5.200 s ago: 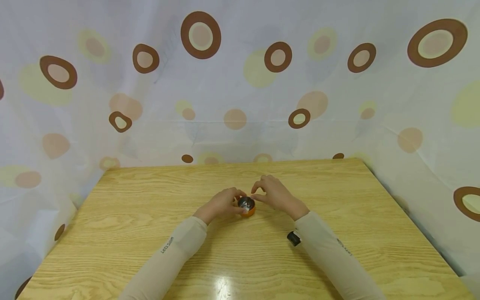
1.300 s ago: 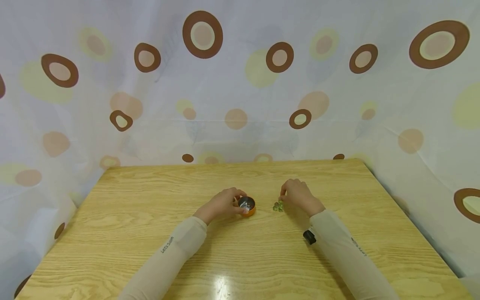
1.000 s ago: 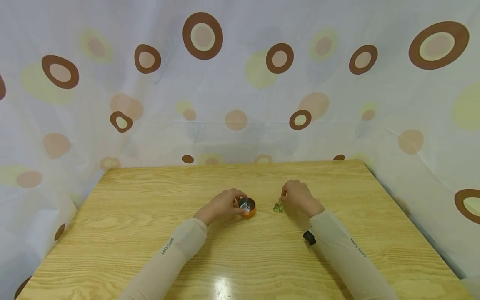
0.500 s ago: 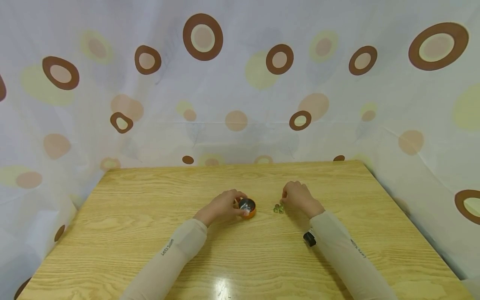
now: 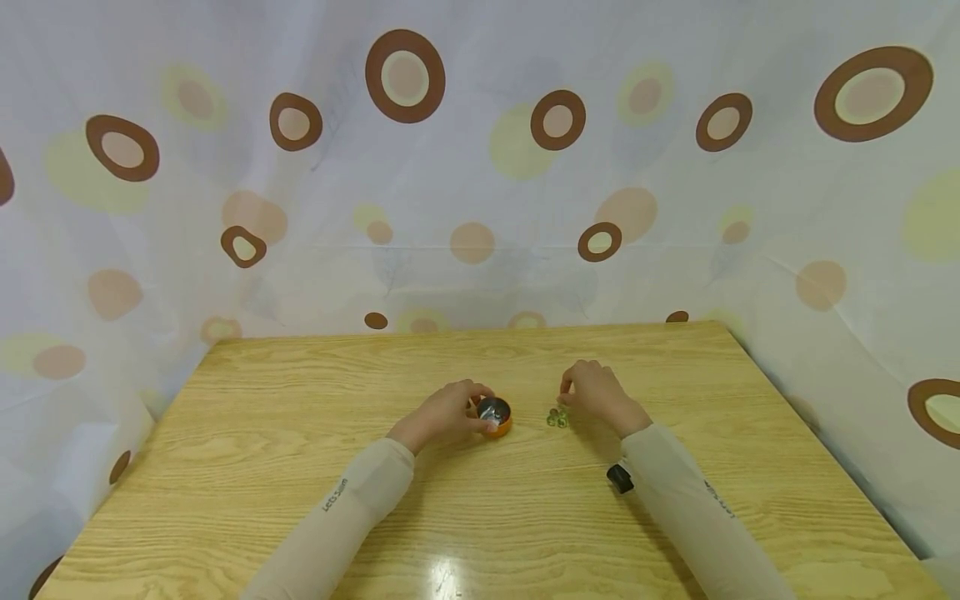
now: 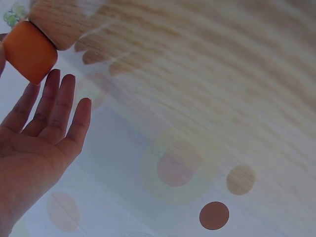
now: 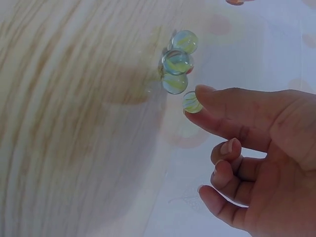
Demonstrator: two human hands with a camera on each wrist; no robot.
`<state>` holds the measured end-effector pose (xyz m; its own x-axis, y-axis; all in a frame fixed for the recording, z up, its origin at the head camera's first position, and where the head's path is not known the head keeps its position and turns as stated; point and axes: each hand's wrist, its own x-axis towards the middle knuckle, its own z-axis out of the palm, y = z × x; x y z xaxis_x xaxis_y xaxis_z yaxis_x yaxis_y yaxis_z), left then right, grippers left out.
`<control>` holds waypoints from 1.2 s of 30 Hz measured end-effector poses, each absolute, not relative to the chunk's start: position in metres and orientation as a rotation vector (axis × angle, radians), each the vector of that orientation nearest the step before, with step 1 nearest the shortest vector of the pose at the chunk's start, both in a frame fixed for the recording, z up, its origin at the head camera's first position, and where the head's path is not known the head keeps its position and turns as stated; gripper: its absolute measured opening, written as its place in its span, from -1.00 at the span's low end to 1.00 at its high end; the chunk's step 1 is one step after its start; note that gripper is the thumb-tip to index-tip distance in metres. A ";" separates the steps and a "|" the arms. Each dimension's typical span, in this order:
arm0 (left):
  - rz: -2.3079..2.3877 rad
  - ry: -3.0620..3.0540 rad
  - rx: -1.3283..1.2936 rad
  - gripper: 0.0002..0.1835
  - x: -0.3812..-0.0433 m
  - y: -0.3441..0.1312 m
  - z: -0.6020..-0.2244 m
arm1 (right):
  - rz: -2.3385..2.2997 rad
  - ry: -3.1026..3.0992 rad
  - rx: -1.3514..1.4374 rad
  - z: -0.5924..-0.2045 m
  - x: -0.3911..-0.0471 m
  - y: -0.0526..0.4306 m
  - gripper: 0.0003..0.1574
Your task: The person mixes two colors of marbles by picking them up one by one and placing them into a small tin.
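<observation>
In the head view, my left hand holds a small round orange bowl with a shiny metal inside, thumb at the near rim and fingers at the far side. Only the outside of this bowl shows in the left wrist view, where the other fingers are spread away from it. To its right, my right hand pinches a clear yellow-green marble between thumb and index finger. The remaining fingers are curled loosely. Close beside that marble lies a cluster of marbles on the table. Whether the bowl contains anything is hard to tell.
Both hands work over a wood-grain table. A white curtain with brown and yellow rounds hangs behind and along its sides. A black device is strapped at my right wrist.
About five seconds ago my right hand was at the bowl's rim; it has since moved right to the marbles. Over the last second it has barely shifted, and the left hand stays at the bowl.
</observation>
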<state>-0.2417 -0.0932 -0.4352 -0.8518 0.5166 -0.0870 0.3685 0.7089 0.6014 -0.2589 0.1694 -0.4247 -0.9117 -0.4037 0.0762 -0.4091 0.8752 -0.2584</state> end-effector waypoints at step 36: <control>0.867 2.667 0.693 -0.47 -0.245 -0.094 -0.438 | 0.461 -2.946 0.764 -0.418 -0.251 0.138 -0.86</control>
<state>-0.2448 -0.0938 -0.4378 -0.8548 0.5111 -0.0894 0.3609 0.7095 0.6052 -0.2514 0.1376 -0.4177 -0.8750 -0.4649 0.1350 -0.4839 0.8323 -0.2704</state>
